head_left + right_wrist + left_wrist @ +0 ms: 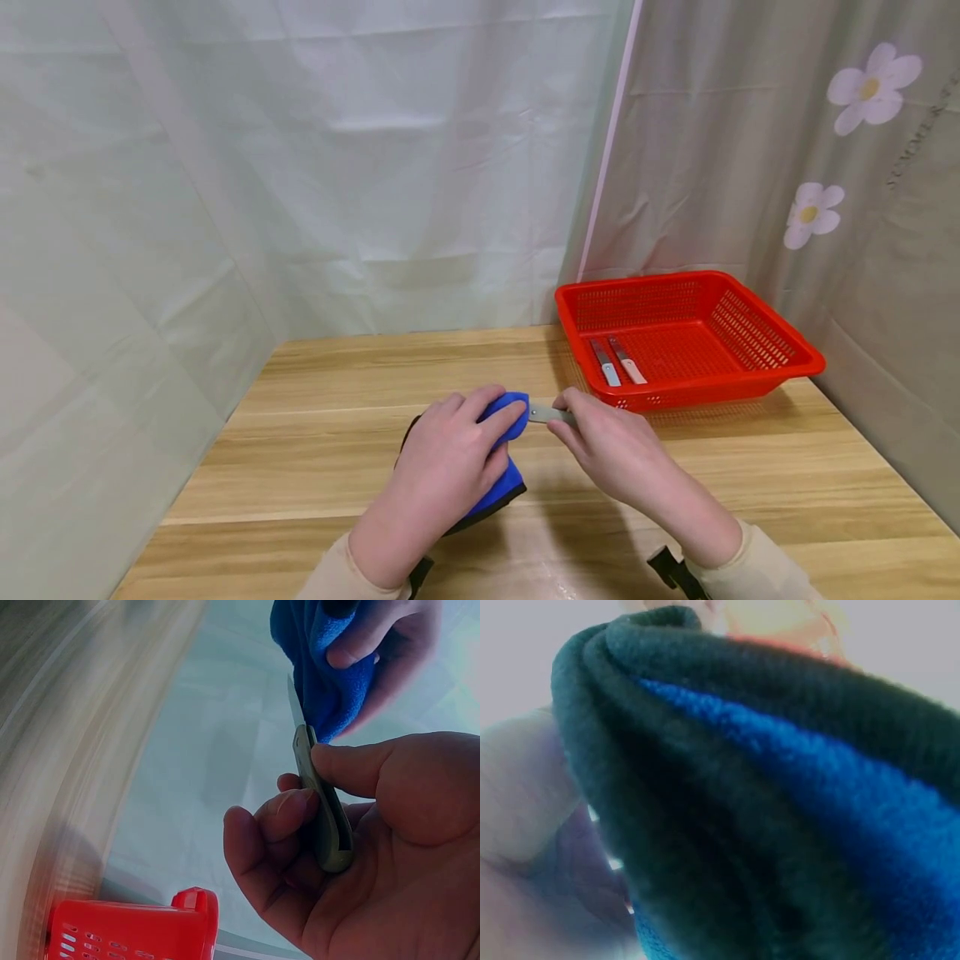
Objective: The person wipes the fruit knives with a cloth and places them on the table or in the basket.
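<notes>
My left hand (450, 454) pinches a blue cloth (512, 482) with dark edging, bunched up between thumb and fingers. My right hand (611, 446) grips the grey-green handle of a folding knife (324, 806), the thumb on one side and curled fingers on the other. In the right wrist view the knife's blade (295, 705) is out and points at the cloth, lying along its side with the upper part overlapped by it. Folds of the cloth (840, 780) fill most of the left wrist view. Both hands are above the wooden table.
A red plastic basket (697, 395) stands at the back right of the table (337, 383). Inside it lie two folding knives, one with a light blue handle (611, 374) and one with a pink handle (634, 372). Pale curtains (420, 167) hang around the table.
</notes>
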The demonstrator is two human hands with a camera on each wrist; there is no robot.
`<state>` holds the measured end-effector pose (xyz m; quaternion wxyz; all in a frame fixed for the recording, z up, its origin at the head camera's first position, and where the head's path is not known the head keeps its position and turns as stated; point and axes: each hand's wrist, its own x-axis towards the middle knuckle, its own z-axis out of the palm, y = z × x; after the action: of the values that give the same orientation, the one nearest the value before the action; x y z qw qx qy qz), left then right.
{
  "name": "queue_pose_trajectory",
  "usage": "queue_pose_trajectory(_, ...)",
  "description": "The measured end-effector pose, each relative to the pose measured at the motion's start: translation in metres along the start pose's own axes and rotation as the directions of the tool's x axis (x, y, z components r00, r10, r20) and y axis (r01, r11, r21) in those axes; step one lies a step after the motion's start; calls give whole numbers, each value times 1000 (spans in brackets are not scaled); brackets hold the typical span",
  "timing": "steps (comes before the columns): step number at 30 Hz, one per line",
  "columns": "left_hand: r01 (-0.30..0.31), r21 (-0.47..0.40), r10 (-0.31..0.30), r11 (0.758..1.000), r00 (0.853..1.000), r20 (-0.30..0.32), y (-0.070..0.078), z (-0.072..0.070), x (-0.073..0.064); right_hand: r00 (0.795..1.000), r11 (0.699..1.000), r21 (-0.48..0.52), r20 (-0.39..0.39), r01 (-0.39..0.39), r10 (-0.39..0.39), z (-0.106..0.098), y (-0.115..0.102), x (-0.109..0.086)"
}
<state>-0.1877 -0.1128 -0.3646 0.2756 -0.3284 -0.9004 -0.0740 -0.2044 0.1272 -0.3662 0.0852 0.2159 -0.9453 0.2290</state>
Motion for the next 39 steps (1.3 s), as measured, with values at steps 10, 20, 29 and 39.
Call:
queue_pose_trajectory(10,22,7,-22,1000,1000,12,-3,2,-1,1000,1000,6,7,10,-10,0,0,0)
queue_pose_trajectory(20,79,19,-79,997,996,40,-11,-2,-1,1000,1000,16,17,-16,16,-2,-1,1)
queue_pose_trajectory(29,125,7,-125,992,990,61,-20,-4,0,1000,1000,14,-3,-18,18,-4,0,2)
queue_pose_trajectory(39,165,0,-165,986,985,56,-30,-6,-2,1000,1000,11,-13,-25,25,-5,1,1)
